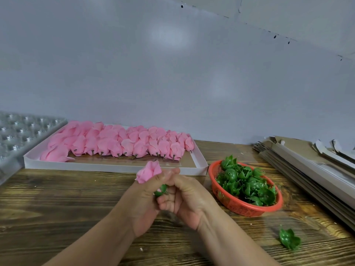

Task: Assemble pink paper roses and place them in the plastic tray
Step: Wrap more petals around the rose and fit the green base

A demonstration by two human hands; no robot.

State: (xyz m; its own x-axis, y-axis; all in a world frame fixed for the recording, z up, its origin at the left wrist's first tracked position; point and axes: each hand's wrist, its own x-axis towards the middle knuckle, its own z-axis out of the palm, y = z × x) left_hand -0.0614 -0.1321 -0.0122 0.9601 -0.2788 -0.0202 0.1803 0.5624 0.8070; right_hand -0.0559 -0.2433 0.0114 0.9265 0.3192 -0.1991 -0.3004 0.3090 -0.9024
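Far left on the counter (57, 189): clear plastic tray (23, 135); beside it, white box (115, 167) of pink roses (119, 143). Centre: left hand (146, 198) gripping a pink rose (150, 171), bloom tilted up-left, stem end down-right; right hand (184, 196) pinching a green calyx (161, 190) at its base. Right: red basket (244, 208) of calyxes, loose calyx (289, 239), stacked cardboard (307, 169).

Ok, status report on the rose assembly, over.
Left hand grips pink rose. Right hand pinches green base under it. Clear tray far left, nothing blocking.
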